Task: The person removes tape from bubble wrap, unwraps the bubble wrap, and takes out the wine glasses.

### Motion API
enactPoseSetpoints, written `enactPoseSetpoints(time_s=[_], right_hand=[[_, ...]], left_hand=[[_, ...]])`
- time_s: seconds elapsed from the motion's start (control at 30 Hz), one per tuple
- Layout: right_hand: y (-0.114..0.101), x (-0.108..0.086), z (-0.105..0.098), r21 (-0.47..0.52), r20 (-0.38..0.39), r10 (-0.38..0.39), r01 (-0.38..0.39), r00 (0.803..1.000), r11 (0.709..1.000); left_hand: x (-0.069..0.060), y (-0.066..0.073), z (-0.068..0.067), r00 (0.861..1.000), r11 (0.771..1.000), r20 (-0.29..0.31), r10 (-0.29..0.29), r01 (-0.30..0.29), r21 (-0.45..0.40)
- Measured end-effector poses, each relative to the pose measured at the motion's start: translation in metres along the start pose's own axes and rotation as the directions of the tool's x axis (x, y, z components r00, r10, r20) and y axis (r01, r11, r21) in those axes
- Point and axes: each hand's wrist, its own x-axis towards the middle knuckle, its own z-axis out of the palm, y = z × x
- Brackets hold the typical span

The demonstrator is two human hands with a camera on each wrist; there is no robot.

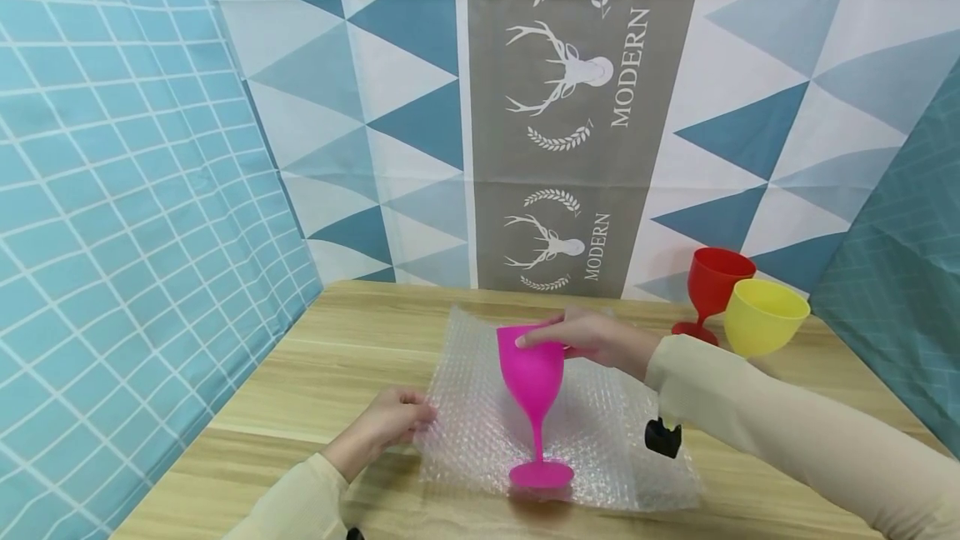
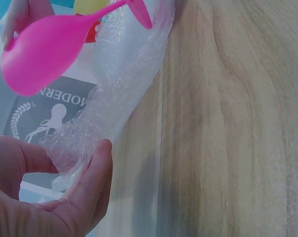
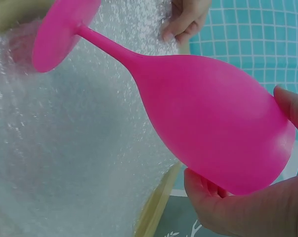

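A pink plastic goblet [image 1: 534, 373] is held upright by its bowl in my right hand [image 1: 592, 336], thumb on one side and fingers on the other, as the right wrist view also shows. Under the goblet spreads a sheet of bubble wrap [image 1: 465, 382] on the table. My left hand [image 1: 390, 419] pinches the sheet's left edge between thumb and fingers; in the left wrist view the bubble wrap [image 2: 124, 74] bends up at that corner. The goblet's round foot [image 1: 542, 474] is over the sheet's near edge; whether it touches cannot be told.
A red goblet [image 1: 712, 282] and a yellow goblet [image 1: 761, 319] stand at the table's back right, beyond my right forearm. Patterned cloth [image 1: 547, 107] hangs behind the wooden table [image 1: 337, 357], and blue checked cloth [image 1: 112, 190] hangs along the left.
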Motion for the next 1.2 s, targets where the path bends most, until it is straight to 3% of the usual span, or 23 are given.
enactPoseSetpoints(time_s=[0.37, 0.53, 0.83, 1.2], right_hand=[[0.011, -0.025, -0.012, -0.079, -0.045, -0.012, 0.008, 0.999, 0.997], [0.018, -0.04, -0.017, -0.134, -0.053, -0.06, 0.053, 0.997, 0.99], [0.03, -0.067, -0.029, -0.108, -0.054, -0.155, 0.148, 0.986, 0.983], [0.027, -0.096, -0.057, -0.245, -0.114, -0.199, 0.167, 0.973, 0.955]], left_hand=[[0.003, -0.003, -0.001, 1.0, 1.0, -0.007, -0.006, 0.006, 0.018], [0.004, -0.004, 0.0, 1.0, 1.0, 0.0, 0.0, 0.0, 0.011], [0.004, -0.006, -0.005, 1.0, 1.0, 0.022, -0.008, 0.008, 0.011], [0.004, -0.005, -0.008, 0.999, 1.0, 0.042, -0.023, 0.022, 0.011]])
